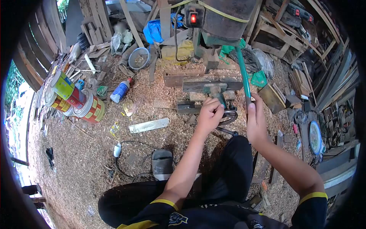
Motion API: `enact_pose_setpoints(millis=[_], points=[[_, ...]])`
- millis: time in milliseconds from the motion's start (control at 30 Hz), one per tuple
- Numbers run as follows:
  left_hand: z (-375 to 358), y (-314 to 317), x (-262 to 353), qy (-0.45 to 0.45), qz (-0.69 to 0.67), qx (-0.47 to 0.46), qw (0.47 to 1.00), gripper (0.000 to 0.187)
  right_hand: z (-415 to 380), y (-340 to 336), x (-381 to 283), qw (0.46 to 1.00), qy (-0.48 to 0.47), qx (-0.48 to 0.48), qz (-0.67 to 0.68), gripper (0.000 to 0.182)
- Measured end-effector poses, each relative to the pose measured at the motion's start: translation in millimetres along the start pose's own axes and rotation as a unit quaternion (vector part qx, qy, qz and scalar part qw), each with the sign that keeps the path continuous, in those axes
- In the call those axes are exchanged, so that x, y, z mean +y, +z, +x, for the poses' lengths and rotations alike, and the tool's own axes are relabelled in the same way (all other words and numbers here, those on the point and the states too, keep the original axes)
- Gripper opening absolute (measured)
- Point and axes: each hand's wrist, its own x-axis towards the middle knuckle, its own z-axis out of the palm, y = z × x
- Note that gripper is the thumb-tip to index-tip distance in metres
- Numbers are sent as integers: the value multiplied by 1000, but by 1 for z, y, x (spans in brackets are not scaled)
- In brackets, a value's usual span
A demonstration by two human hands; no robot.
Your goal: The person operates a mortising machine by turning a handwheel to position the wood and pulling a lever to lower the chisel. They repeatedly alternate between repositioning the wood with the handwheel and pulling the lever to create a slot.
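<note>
**Both hands at the green press**

The left hand [209, 114] is closed over a dark ring-shaped part [228, 117], largely hidden, just below the green press [214, 90]. Right of it, the right hand [255, 120] is clenched around the green lever [243, 74]; the lever's lower end is concealed.

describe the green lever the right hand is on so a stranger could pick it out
Start at the dark drum-shaped machine with the lit red switch at top centre. From its green frame a thin green lever slants down to the right hand, which grips its lower end. Nothing else nearby is a long green rod.
</note>
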Motion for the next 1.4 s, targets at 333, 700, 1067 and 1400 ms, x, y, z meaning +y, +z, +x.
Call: enact_pose_setpoints(millis=[333, 700, 1067, 1400], points=[[-1, 2, 7, -11, 3, 8, 1000, 24, -1, 11, 23, 994, -85, 67, -23, 44], [-2, 2, 2, -12, 17, 6, 1000, 23, 2, 23, 44, 993, -95, 69, -21, 40], [-1, 4, 3, -12, 14, 9, 1000, 22, 4, 38, 63, 993, -102, 65, -17, 43], [-5, 6, -4, 2, 17, 26, 1000, 25, 1, 37, 55, 994, -81, 63, -30, 41]])
